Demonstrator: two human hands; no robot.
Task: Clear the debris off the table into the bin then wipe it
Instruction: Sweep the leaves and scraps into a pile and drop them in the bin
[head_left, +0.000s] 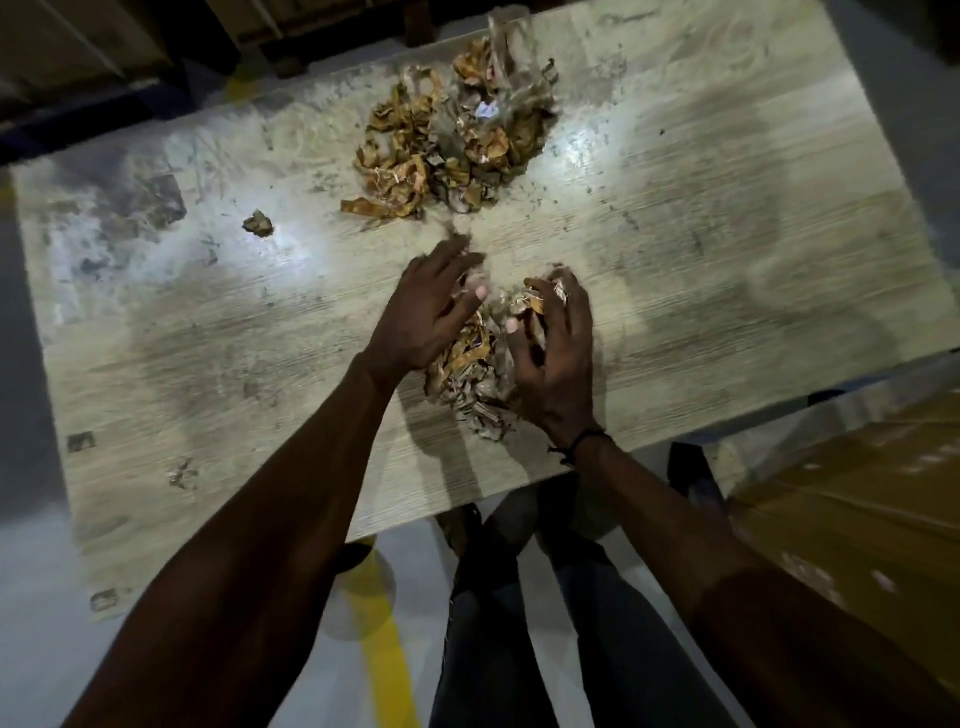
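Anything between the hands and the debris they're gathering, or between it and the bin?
Nothing blocks the hands: the left hand and right hand already cup the near debris pile from both sides on the table. No bin is in view, so that path can't be judged.

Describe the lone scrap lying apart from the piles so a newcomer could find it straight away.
Start at the pale wood-grain table and find the big heap of brown debris near its far edge. Look left of that heap, past bare tabletop, to a single small crumpled brown scrap. It alone lies by itself, beside a bright glare patch, clear of both hands.
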